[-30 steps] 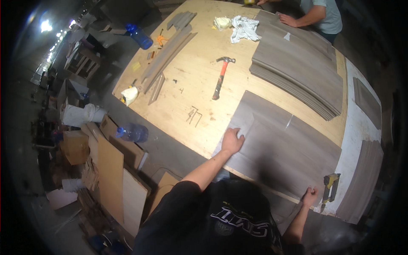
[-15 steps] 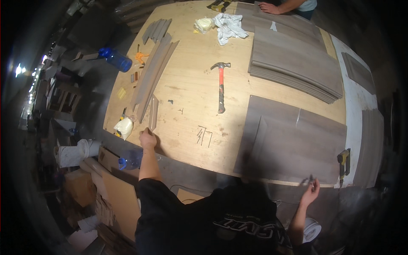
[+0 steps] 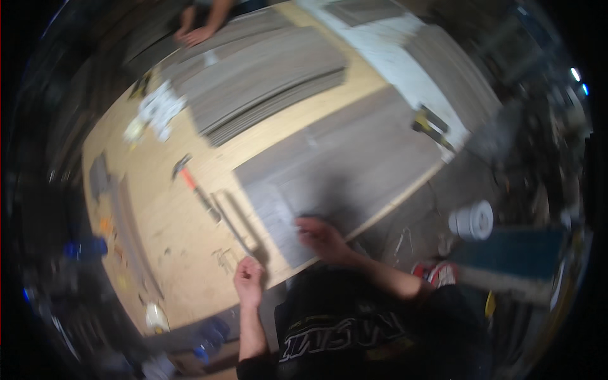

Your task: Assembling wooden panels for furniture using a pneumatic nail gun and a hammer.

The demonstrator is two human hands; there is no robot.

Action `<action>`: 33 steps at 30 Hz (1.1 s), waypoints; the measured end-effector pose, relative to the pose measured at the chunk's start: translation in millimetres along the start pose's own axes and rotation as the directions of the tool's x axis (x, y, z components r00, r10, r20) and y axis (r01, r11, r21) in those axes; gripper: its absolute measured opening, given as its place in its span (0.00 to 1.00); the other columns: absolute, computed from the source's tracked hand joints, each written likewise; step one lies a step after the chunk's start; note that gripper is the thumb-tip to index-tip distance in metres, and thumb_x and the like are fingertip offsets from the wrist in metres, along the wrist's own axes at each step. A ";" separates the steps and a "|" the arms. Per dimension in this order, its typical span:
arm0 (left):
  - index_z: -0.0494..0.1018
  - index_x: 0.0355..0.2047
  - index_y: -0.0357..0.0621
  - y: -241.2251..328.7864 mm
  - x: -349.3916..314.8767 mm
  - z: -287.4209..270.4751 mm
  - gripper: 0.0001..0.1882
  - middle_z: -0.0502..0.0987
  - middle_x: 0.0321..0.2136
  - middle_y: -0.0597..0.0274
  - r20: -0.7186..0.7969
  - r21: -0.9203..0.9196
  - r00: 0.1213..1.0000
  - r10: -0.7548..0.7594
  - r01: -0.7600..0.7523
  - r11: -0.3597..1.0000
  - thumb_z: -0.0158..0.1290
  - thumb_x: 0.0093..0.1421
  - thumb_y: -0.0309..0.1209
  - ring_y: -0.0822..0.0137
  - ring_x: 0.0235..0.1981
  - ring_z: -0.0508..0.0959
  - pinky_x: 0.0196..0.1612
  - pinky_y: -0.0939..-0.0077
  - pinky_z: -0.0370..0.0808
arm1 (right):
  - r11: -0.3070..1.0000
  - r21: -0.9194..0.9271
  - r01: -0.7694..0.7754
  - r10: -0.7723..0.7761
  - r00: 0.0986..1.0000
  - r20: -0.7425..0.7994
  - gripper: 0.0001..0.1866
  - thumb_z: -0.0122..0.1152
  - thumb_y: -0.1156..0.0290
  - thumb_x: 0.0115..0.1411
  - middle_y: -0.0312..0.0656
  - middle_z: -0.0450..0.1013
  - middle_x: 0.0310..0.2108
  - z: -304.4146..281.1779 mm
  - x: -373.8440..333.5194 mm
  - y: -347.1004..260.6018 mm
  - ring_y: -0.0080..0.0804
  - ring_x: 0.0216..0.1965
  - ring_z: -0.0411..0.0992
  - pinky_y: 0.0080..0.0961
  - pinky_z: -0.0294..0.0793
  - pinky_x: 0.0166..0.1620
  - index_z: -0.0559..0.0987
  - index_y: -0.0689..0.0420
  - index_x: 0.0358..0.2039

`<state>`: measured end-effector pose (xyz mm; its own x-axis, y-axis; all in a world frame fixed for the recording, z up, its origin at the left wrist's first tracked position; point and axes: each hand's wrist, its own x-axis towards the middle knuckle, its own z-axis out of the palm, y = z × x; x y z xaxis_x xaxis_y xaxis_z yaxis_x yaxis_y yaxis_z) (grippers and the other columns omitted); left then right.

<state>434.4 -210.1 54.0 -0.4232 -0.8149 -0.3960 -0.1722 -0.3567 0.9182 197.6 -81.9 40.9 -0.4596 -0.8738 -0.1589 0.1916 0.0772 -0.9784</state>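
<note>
Near the table's front edge, my left hand point(image 3: 249, 278) pinches the near end of a thin strip of wood point(image 3: 232, 221). The strip slants away over the tabletop, with its shadow beside it. My right hand point(image 3: 322, 239) is over the near left part of a grey-brown wooden panel point(image 3: 373, 145), fingers bent together. Something small and dark shows at its fingertips, too blurred to name. A claw hammer point(image 3: 197, 190) with a red and black handle lies left of the strip. Several thin metal pieces point(image 3: 223, 260) lie left of my left hand.
A stack of grey-brown boards point(image 3: 272, 69) lies at the back, with another person's hands point(image 3: 193, 33) beyond it. A drill point(image 3: 432, 126) sits at the right. White cloth point(image 3: 161, 111) and long strips point(image 3: 133, 234) are on the left. A white bucket point(image 3: 472, 220) stands on the floor.
My view has turned to the right. My left hand has lifted the wood strip from the left side and carried it right, near the panel. My right hand has come in over the panel.
</note>
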 end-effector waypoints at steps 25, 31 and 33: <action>0.75 0.50 0.34 54.5 217.7 547.9 0.17 0.76 0.47 0.45 0.713 0.435 0.622 0.324 -0.754 0.492 0.58 0.63 0.30 0.48 0.51 0.76 0.58 0.61 0.71 | 0.779 -0.570 -0.262 -0.154 0.801 -0.579 0.30 0.69 0.62 0.52 0.43 0.69 0.53 -426.5 23.0 -72.3 0.46 0.57 0.67 0.39 0.69 0.59 0.76 0.46 0.58; 0.79 0.45 0.35 42.2 229.9 593.6 0.14 0.77 0.41 0.48 0.661 0.571 0.734 0.157 -0.627 0.530 0.59 0.64 0.32 0.54 0.45 0.77 0.52 0.64 0.73 | 0.741 -0.579 -0.342 -0.050 0.831 -0.554 0.30 0.67 0.66 0.52 0.40 0.67 0.55 -437.0 47.3 -47.7 0.45 0.57 0.66 0.43 0.67 0.61 0.77 0.43 0.58; 0.78 0.45 0.34 41.7 225.1 592.4 0.15 0.78 0.45 0.48 0.672 0.568 0.717 0.183 -0.658 0.495 0.58 0.66 0.34 0.55 0.49 0.77 0.56 0.63 0.71 | 0.727 -0.599 -0.334 -0.064 0.837 -0.544 0.30 0.67 0.68 0.52 0.40 0.68 0.54 -436.6 47.4 -44.8 0.43 0.56 0.66 0.43 0.67 0.61 0.77 0.43 0.59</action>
<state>-195.0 -137.7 9.4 -0.9332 -0.3425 -0.1092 -0.3116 0.6192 0.7208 -211.5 82.9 19.6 -0.8685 -0.4747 -0.1424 -0.2268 0.6361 -0.7375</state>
